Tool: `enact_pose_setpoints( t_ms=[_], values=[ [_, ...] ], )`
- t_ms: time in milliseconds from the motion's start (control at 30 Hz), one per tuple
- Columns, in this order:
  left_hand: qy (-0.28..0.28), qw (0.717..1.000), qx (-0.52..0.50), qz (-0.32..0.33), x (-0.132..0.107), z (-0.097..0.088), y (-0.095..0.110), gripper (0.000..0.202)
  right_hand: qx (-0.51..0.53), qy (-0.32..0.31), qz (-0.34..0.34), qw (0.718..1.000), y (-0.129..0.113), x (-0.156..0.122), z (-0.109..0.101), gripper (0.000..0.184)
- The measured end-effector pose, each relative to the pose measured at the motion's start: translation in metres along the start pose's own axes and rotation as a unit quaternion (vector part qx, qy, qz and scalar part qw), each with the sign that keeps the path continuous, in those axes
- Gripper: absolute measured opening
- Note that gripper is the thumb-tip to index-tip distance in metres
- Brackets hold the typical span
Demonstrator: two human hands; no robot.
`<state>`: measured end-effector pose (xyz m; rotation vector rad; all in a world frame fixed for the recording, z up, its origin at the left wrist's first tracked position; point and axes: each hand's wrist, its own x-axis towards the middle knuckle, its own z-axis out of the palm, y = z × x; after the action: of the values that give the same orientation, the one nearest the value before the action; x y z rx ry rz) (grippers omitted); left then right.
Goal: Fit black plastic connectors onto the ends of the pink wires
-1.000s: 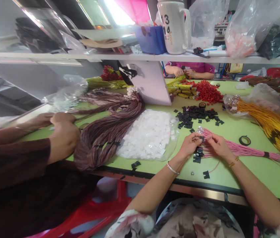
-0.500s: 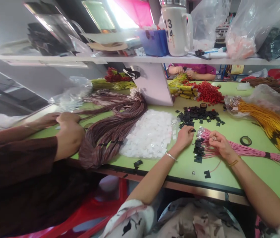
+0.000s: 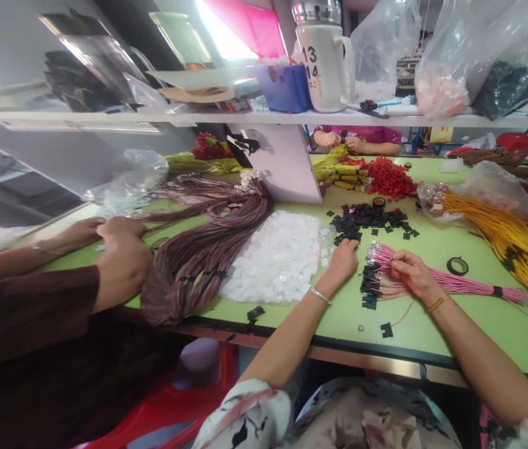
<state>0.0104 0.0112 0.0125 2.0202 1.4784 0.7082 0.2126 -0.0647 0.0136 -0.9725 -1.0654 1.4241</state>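
My left hand (image 3: 344, 260) is at the near edge of a pile of small black plastic connector housings (image 3: 367, 216). Its fingers are bent together, and whatever lies between the tips is hidden. My right hand (image 3: 410, 272) is closed on a pink wire over a bundle of pink wires (image 3: 460, 284) with bare metal terminals at the left end. Several black housings (image 3: 369, 293) sit in a row beside those terminals. One more black housing (image 3: 387, 330) lies nearer me with a pink wire running to it.
A bag of white plastic pieces (image 3: 276, 259) lies left of my left arm, beside brown wire bundles (image 3: 198, 268). A co-worker's hands (image 3: 123, 243) work at far left. Black tape (image 3: 457, 266) and yellow wires (image 3: 493, 224) are at right. A shelf (image 3: 245, 117) crosses above.
My left hand has shifted slightly back towards the black pile; the black piece seen at its fingertips earlier no longer shows there. My right hand stays over the pink wires. The view has shifted slightly.
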Motion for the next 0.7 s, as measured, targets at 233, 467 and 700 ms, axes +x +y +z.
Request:
enact_pose_setpoints(
  t_ms=[233,467,700],
  values=[
    [-0.109,0.832,-0.519,-0.163,-0.019,0.001,0.031,0.018,-0.063,0.063,-0.050,0.995,-0.004,-0.002,0.008,0.031],
    [-0.124,0.745,-0.629,-0.185,-0.032,0.010,0.035,0.016,-0.110,-0.010,-0.072,0.991,0.002,0.000,0.001,0.022],
    [-0.113,0.749,-0.628,-0.177,-0.037,0.015,0.030,0.024,-0.130,-0.010,-0.078,0.988,0.007,0.001,0.000,0.022]
  ],
)
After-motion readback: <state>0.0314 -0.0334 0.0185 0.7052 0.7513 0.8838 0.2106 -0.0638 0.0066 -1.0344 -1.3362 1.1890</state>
